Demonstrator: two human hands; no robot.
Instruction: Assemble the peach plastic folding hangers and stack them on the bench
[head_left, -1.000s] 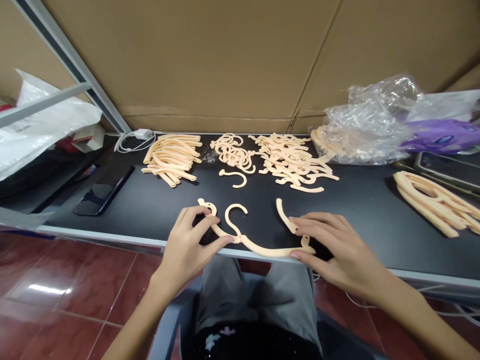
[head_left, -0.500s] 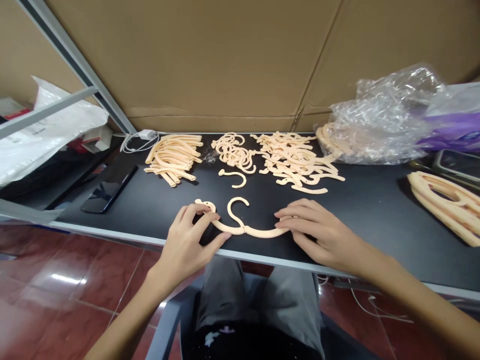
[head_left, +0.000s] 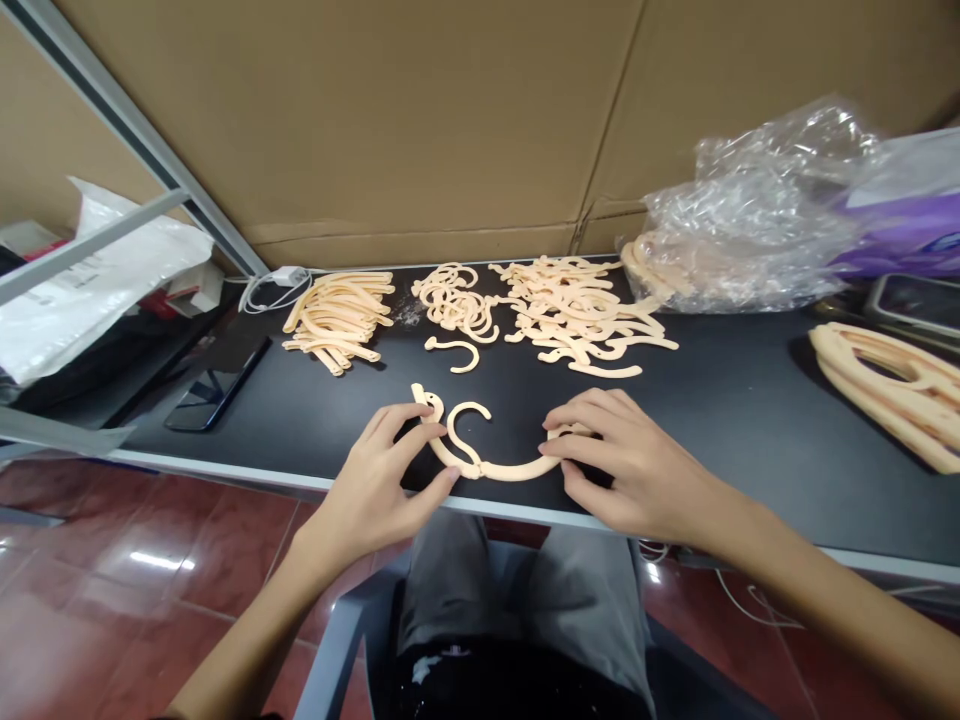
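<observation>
A cream foldable clothes hanger (head_left: 517,469) lies near the front edge of the black table, its two curved arms joined in the middle. From that joint its hook (head_left: 452,425) points away from me, curling over to the right. My left hand (head_left: 390,465) grips the left arm between thumb and fingers, and that arm's end sticks out beyond my fingertips. The right arm is held by my right hand (head_left: 622,450), whose fingers hide most of its end. A loose hook (head_left: 465,350) lies a little behind the hanger.
Cream pieces lie in piles behind: straight strips (head_left: 337,315), hooks (head_left: 457,300) and curved arms (head_left: 577,305). Assembled hangers (head_left: 892,385) are stacked at right, below a clear plastic bag (head_left: 757,220). A phone (head_left: 217,385) and white cable (head_left: 274,290) lie left.
The hanger's arms have swung upward, away from me, the left one most, so they make a deeper curve. My hands have come slightly closer together. The view has shifted slightly.
</observation>
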